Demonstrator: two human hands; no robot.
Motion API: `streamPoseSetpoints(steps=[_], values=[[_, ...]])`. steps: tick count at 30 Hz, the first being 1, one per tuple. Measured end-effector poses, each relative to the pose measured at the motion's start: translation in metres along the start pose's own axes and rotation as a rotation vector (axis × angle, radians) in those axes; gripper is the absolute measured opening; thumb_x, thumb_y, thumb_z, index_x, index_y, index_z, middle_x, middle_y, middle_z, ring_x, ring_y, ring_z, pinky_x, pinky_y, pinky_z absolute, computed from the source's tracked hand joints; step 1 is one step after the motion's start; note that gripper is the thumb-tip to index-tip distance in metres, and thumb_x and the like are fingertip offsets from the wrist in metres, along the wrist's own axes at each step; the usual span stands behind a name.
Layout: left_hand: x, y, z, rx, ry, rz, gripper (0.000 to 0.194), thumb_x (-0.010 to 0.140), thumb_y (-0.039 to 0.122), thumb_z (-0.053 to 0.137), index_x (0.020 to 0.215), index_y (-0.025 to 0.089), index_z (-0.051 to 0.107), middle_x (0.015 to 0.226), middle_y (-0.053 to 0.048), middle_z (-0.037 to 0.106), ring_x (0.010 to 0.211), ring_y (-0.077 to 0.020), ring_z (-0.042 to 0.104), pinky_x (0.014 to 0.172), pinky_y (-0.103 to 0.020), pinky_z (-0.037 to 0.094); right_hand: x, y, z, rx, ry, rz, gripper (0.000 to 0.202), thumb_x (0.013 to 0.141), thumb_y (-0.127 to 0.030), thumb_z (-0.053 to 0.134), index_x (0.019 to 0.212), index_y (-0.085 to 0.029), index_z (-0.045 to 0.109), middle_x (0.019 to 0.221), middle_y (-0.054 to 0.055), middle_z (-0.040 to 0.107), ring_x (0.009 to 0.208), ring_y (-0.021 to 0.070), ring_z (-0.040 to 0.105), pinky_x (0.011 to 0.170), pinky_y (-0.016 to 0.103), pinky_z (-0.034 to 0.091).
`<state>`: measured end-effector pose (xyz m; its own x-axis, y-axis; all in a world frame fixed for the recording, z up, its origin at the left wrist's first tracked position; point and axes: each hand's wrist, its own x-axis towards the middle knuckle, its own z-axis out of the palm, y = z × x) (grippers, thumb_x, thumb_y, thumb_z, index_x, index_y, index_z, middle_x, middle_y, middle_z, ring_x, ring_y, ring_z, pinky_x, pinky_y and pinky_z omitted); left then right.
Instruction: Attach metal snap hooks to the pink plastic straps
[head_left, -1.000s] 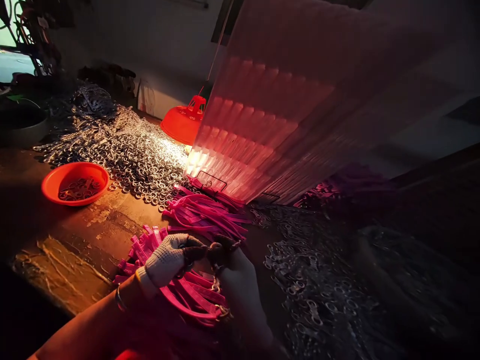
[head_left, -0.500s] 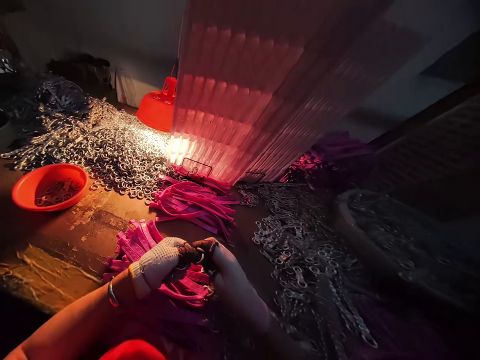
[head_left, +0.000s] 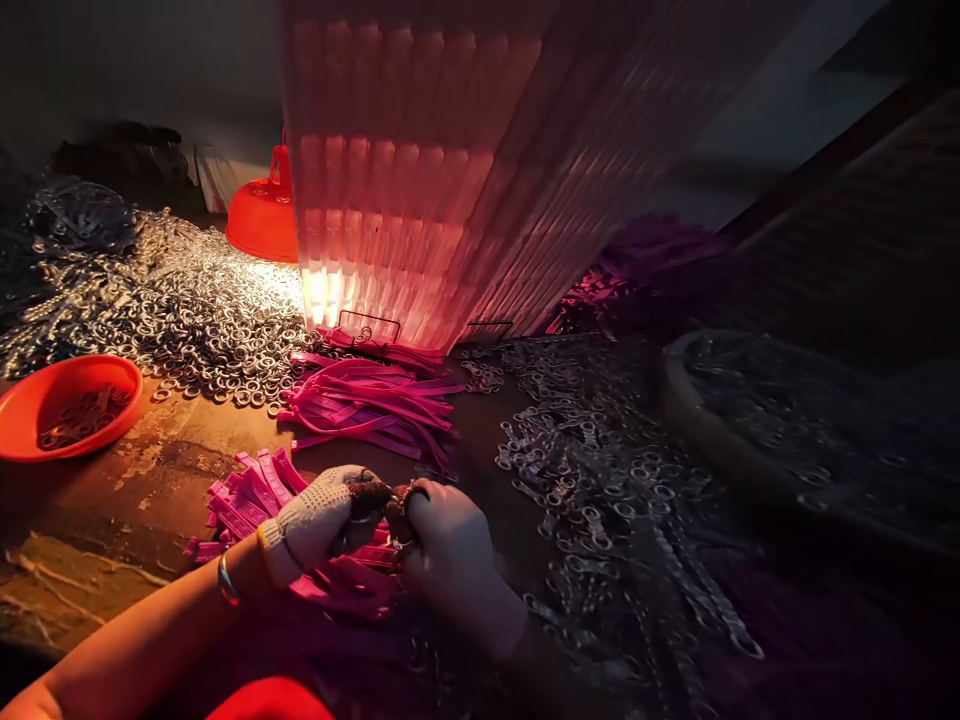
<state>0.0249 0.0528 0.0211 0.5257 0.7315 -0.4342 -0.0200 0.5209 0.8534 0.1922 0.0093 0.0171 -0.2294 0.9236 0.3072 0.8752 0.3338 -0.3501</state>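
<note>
My left hand (head_left: 319,515) wears a pale dotted glove with dark fingertip coverings. Its fingers are closed, and a small metal ring (head_left: 361,518) shows partly beneath them. Close against it, fingertip to fingertip, my right hand (head_left: 450,535) is closed in a pinch, with dark coverings on its fingers. What the right fingers hold is hidden in shadow. Under and beside the hands lies a bundle of pink straps (head_left: 251,495). A second bundle of pink straps (head_left: 367,400) lies just beyond.
A big heap of metal rings (head_left: 202,310) spreads under a red lamp (head_left: 262,215). A red bowl (head_left: 124,408) with metal pieces is at left. Ribbed translucent sheeting (head_left: 397,200) stands ahead. Metal clasps (head_left: 585,480) and a dark wide basin (head_left: 679,400) lie right.
The view has turned, so the table's contents sit further left. My hands have rotated at the fingertips; the ring seen between them earlier is now hidden there.
</note>
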Motion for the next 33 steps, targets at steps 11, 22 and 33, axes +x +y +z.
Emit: streamPoseSetpoints(steps=[11, 22, 33], values=[[0.026, -0.002, -0.010, -0.586, 0.059, -0.140, 0.017, 0.079, 0.026, 0.073, 0.088, 0.016, 0.063, 0.056, 0.005, 0.052, 0.037, -0.0033, 0.041, 0.031, -0.011, 0.021, 0.042, 0.051, 0.016, 0.070, -0.111, 0.257, 0.025, 0.085, -0.013, 0.048, 0.096, -0.017, 0.070, 0.093, 0.007, 0.072, 0.085, 0.0208, 0.061, 0.073, 0.027, 0.042], [0.000, -0.006, -0.025, -0.955, -0.091, -0.184, 0.021, 0.085, 0.032, 0.063, 0.093, 0.013, 0.065, 0.068, -0.006, 0.066, 0.050, -0.0145, 0.063, 0.031, -0.014, 0.026, 0.140, 0.061, 0.058, -0.163, -0.343, 0.162, 0.023, 0.082, -0.016, 0.054, 0.093, -0.012, 0.074, 0.111, 0.016, 0.072, 0.102, 0.0261, 0.062, 0.084, 0.034, 0.040], [0.018, -0.029, -0.027, -0.780, 0.044, -0.066, 0.016, 0.076, 0.023, 0.074, 0.071, 0.012, 0.063, 0.054, 0.002, 0.056, 0.038, -0.0028, 0.040, 0.034, -0.014, 0.020, 0.109, 0.039, 0.029, -0.081, -0.319, 0.013, 0.019, 0.086, -0.016, 0.052, 0.073, -0.015, 0.066, 0.103, 0.011, 0.068, 0.089, 0.0193, 0.061, 0.081, 0.029, 0.043]])
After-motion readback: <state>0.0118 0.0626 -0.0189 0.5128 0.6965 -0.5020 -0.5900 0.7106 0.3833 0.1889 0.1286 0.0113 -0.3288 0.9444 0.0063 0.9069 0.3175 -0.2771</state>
